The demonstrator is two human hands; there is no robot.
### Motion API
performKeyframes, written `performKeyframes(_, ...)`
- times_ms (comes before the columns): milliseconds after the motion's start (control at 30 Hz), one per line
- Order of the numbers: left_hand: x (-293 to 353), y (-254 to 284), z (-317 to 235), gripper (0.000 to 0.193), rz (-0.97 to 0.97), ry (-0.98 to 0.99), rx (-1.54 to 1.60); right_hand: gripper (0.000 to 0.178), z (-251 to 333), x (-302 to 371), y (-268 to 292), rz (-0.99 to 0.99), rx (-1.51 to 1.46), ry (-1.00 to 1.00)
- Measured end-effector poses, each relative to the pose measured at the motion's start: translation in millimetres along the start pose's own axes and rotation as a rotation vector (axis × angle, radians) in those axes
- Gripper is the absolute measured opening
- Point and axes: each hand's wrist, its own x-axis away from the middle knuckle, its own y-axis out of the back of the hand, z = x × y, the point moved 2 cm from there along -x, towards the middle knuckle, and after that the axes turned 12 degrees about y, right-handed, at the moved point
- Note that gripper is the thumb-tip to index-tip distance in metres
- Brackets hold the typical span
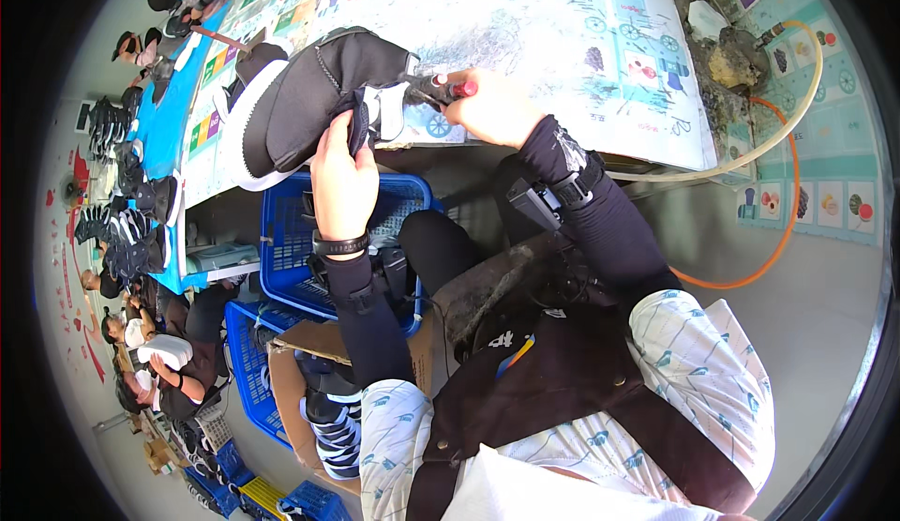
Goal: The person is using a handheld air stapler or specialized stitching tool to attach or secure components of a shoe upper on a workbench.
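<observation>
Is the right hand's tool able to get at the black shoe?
Probably yes: the right hand holds the red-handled tool with its tip at the black shoe, which the left hand holds up; nothing blocks it.

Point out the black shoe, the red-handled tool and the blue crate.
black shoe [314,99], head view, on the black upper.
red-handled tool [448,90], head view, on the red grip.
blue crate [286,240], head view, on the left wall.

Left hand [342,179] grips black shoe [314,99] with white sole at table [562,43] near edge. Right hand [492,108] holds red-tipped tool [436,88] against shoe. Blue crate [291,258] below.
</observation>
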Motion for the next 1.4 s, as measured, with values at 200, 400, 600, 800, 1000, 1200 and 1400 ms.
performKeyframes(200,3.7,-5.0,4.4,0.037,-0.023,-0.029,0.025,0.045,1.0,4.9,-1.8,0.092,0.071,0.095)
performKeyframes(400,4.5,-7.3,4.2,0.043,0.022,0.027,0.035,0.039,0.1,10.2,-1.5,0.277,0.061,0.125)
performKeyframes(600,2.7,-6.7,3.7,0.043,0.020,0.031,0.013,0.048,2.1,8.7,-1.4,-0.063,0.011,-0.042)
performKeyframes(800,-6.5,-7.9,4.7,0.037,-0.020,0.007,0.021,0.050,13.2,21.4,12.4,0.281,-0.364,-0.224)
performKeyframes(1000,-54.9,48.0,19.7,0.028,-0.252,-0.013,0.019,0.029,-28.6,72.6,71.7,-0.275,0.265,-0.028)
performKeyframes(1200,-60.6,97.1,42.7,0.022,0.010,0.473,0.941,0.045,-111.1,120.7,128.2,-0.392,0.865,-0.436)
performKeyframes(1400,-48.5,79.4,10.2,0.031,0.204,0.448,1.234,0.082,-19.4,86.3,74.5,-0.521,-0.135,0.094)
